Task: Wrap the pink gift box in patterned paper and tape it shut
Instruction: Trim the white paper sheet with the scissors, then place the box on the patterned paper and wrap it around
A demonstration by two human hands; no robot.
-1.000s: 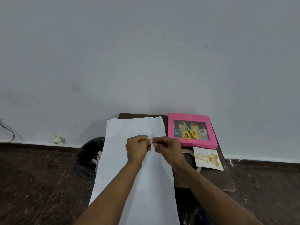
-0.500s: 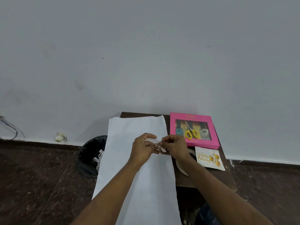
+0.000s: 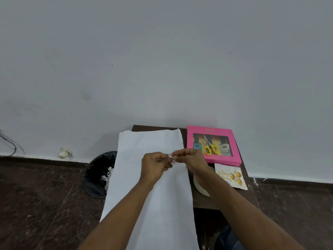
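Over flat white paper (image 3: 153, 195): crumpled scrap (image 3: 170, 156).

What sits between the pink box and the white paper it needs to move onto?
Nothing visible blocks that path. The pink gift box lies right beside the paper on the table. Yellow scissors rest on its lid, and both hands pinch a tape piece.

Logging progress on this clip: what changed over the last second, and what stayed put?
Little changed: both hands, left hand and right hand, still pinch a small scrap together over the white paper. The pink gift box, scissors and card stayed put.
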